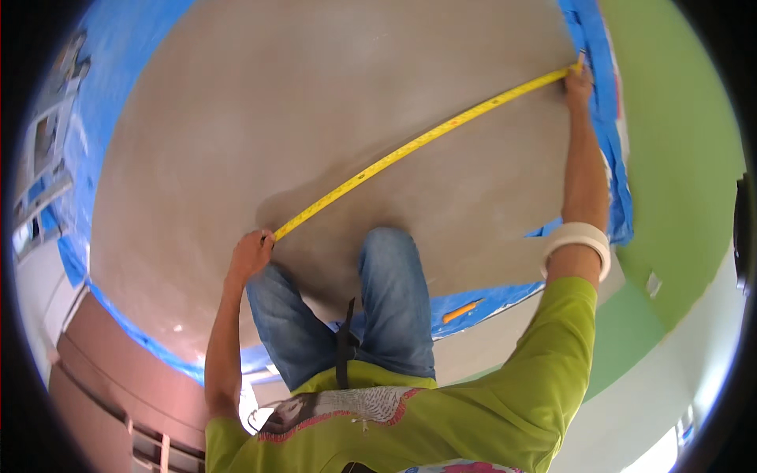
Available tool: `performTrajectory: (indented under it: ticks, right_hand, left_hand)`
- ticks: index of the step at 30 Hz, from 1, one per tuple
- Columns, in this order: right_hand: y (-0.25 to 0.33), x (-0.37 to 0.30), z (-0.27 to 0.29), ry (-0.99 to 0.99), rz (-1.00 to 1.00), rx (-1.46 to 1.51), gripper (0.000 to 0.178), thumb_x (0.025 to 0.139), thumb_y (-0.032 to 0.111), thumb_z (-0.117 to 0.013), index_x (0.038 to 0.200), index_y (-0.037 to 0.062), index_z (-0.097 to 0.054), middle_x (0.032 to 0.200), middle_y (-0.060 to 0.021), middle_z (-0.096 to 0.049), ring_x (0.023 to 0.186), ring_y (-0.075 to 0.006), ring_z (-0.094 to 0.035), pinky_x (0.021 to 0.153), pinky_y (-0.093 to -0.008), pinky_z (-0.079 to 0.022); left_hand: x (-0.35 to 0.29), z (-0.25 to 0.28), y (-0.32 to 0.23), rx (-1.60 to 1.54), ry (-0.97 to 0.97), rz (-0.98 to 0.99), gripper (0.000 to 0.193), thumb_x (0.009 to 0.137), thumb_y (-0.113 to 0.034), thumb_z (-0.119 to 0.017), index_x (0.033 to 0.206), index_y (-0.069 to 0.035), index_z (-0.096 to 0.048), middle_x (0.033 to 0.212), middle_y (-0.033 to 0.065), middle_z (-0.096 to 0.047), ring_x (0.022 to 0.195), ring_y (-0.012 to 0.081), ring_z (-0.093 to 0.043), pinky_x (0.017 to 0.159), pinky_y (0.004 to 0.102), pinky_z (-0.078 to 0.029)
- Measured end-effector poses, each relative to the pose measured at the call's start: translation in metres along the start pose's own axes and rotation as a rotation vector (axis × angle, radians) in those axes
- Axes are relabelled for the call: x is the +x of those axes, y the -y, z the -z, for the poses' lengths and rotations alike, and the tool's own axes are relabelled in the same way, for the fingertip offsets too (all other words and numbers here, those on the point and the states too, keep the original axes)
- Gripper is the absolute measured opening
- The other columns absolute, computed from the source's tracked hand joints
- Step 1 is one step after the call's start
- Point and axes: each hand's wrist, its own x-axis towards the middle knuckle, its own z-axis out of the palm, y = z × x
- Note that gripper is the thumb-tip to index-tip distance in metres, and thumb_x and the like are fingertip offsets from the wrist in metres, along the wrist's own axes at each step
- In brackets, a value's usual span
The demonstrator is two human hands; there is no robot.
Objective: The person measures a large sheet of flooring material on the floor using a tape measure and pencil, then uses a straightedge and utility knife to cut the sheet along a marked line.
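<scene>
Across the grey floor (236, 118), the thin, springy yellow tape measure (410, 146) runs stretched, left hand (251, 254) pinching its near end, right hand (577, 83) pressing its tip at the floor's far edge.

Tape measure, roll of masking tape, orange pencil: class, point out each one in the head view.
Tape measure (418, 143), head view, middle of the stretched yellow blade.
Roll of masking tape (579, 236), head view, outer band around the right arm.
Orange pencil (461, 310), head view, middle of its shaft.
</scene>
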Motion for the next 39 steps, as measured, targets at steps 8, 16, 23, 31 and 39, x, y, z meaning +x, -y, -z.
performTrajectory:
  ticks: [8,16,23,31,39]
  right_hand:
    - [-0.003,0.016,0.015,0.387,-0.855,1.159,0.055,0.096,0.019,-0.069,0.145,0.0041,-0.047,0.088,-0.0054,-0.065,0.069,-0.0119,-0.060,0.056,-0.0264,-0.047]
    - [0.005,0.040,0.041,0.425,-0.902,1.073,0.064,0.094,0.026,-0.071,0.150,0.0123,-0.044,0.075,0.0006,-0.060,0.060,-0.0103,-0.054,0.050,-0.0283,-0.039]
    - [0.031,0.032,0.036,0.505,-0.880,0.917,0.057,0.095,0.025,-0.070,0.145,0.0085,-0.047,0.077,-0.0009,-0.059,0.060,-0.0111,-0.052,0.051,-0.0272,-0.039]
    - [0.012,0.037,0.041,0.455,-0.837,0.943,0.054,0.094,0.023,-0.070,0.141,0.0062,-0.050,0.075,-0.0003,-0.060,0.060,-0.0096,-0.053,0.050,-0.0278,-0.038]
    - [0.033,0.039,0.028,0.451,-0.742,0.819,0.067,0.094,0.025,-0.070,0.152,0.0042,-0.041,0.079,-0.0025,-0.062,0.062,-0.0118,-0.056,0.053,-0.0268,-0.043]
  left_hand:
    - [0.018,0.002,0.010,0.052,0.002,0.066,0.035,0.102,-0.041,-0.050,0.107,-0.013,-0.069,0.087,0.0185,-0.068,0.086,0.0393,-0.067,0.076,0.0506,-0.051]
    - [0.028,-0.008,-0.001,0.102,-0.070,0.195,0.042,0.098,-0.050,-0.054,0.109,-0.014,-0.075,0.091,0.0155,-0.073,0.089,0.0367,-0.069,0.080,0.0485,-0.054]
    - [0.030,0.000,-0.011,0.192,-0.090,0.237,0.043,0.096,-0.048,-0.055,0.105,-0.013,-0.078,0.094,0.0163,-0.074,0.094,0.0377,-0.070,0.085,0.0487,-0.055]
    - [0.043,-0.001,-0.023,0.227,0.009,0.316,0.044,0.093,-0.049,-0.055,0.110,-0.016,-0.078,0.102,0.0155,-0.075,0.101,0.0360,-0.071,0.091,0.0471,-0.055]
    - [0.032,0.007,-0.007,0.228,-0.017,0.322,0.043,0.092,-0.047,-0.055,0.108,-0.015,-0.078,0.103,0.0149,-0.075,0.100,0.0355,-0.071,0.091,0.0464,-0.056]
